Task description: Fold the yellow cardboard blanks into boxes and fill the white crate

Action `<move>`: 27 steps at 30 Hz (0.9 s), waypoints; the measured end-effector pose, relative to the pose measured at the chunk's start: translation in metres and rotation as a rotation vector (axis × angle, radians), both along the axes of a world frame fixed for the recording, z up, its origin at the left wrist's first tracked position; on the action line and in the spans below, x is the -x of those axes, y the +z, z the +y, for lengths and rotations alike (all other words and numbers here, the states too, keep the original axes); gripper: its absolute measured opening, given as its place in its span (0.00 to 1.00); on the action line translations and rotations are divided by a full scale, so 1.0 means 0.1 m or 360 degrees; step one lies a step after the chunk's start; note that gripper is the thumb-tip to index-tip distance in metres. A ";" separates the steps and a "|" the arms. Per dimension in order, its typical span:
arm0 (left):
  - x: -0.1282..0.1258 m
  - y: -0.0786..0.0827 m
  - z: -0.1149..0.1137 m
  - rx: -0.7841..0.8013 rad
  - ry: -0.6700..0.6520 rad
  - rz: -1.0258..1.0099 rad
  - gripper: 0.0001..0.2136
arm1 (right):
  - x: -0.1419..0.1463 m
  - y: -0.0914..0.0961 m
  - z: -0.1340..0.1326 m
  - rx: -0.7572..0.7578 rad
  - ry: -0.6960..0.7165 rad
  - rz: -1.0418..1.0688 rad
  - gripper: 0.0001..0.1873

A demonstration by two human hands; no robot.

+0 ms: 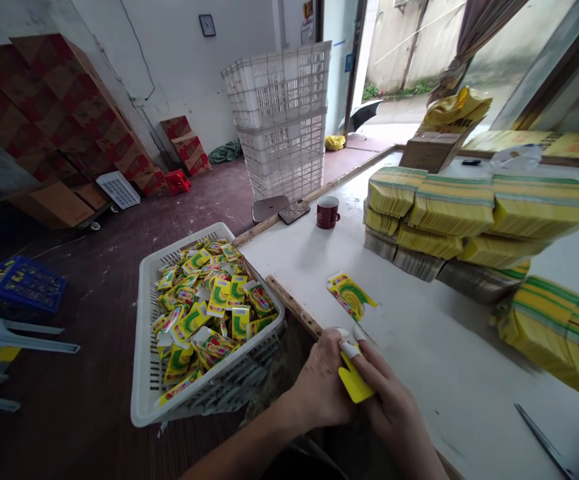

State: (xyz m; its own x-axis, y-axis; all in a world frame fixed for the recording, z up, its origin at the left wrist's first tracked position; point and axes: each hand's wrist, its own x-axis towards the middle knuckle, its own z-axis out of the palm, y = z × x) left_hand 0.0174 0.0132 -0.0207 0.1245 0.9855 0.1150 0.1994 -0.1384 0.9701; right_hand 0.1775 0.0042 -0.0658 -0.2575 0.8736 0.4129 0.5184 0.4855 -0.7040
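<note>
Both my hands meet at the near edge of the white table (pixel 419 333), closed round a small flat yellow carton (pixel 354 385). My left hand (pixel 319 387) grips it from the left. My right hand (pixel 392 403) grips it from the right, with white tape on some fingertips. A flat yellow and green carton blank (pixel 349 295) lies on the table just beyond my hands. To the left, a white plastic basket (pixel 144 373) holds several folded yellow and green cartons (pixel 209 307).
Tall stacks of flat yellow blanks (pixel 469 213) fill the right of the table. A dark red mug (pixel 327 212) and a phone (pixel 294 211) sit at the far edge. White crates (pixel 284 113) are stacked behind. A blue crate (pixel 19 283) and red cartons (pixel 44 100) stand at left.
</note>
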 end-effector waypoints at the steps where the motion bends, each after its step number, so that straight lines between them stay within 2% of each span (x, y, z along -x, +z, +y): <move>1: 0.04 0.03 -0.01 0.0006 -0.0009 0.0152 0.28 | -0.01 -0.01 0.01 -0.0030 -0.0064 -0.0007 0.26; 3: 0.13 0.10 -0.01 0.0023 -0.0082 0.0498 0.29 | -0.03 -0.01 0.03 -0.0062 -0.0106 -0.0036 0.27; 5: 0.21 0.17 -0.02 0.0018 -0.0132 0.0714 0.27 | -0.04 0.00 0.02 -0.0051 -0.0035 -0.0103 0.27; 9: 0.30 0.28 -0.03 -0.0024 -0.0237 0.0774 0.23 | -0.14 0.10 -0.03 0.0016 0.0151 -0.0185 0.20; 13: 0.31 0.38 -0.01 -0.0021 -0.0403 0.0821 0.20 | -0.26 0.32 -0.03 0.0237 0.0361 -0.0214 0.15; 16: 0.32 0.46 0.02 -0.0074 -0.0410 0.0874 0.18 | -0.21 0.46 0.00 0.0328 0.0267 -0.0155 0.12; 19: 0.34 0.50 0.03 -0.0089 -0.0341 0.0893 0.17 | -0.05 0.51 -0.01 0.0329 0.0188 0.0024 0.12; 22: 0.36 0.47 0.00 0.0006 -0.0315 0.0687 0.23 | 0.09 0.51 -0.01 0.0394 0.0243 0.0282 0.26; 24: 0.39 0.42 0.00 0.0103 -0.0229 0.0284 0.25 | 0.12 0.48 0.06 0.0484 0.0277 0.0519 0.34; 25: 0.41 0.39 0.02 0.0111 -0.0083 -0.0005 0.25 | 0.12 0.47 0.12 0.0520 0.0224 0.0601 0.34; 27: 0.47 0.31 0.09 0.0023 0.0442 -0.0685 0.21 | 0.11 0.43 0.29 0.0531 -0.0053 0.0572 0.28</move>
State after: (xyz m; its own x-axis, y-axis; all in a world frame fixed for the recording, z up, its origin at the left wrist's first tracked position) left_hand -0.0298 0.0220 0.0103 -0.1976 0.9767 0.0842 -0.1913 -0.1227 0.9738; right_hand 0.1667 0.0334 -0.0228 -0.1196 0.9787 0.1666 0.2255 0.1902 -0.9555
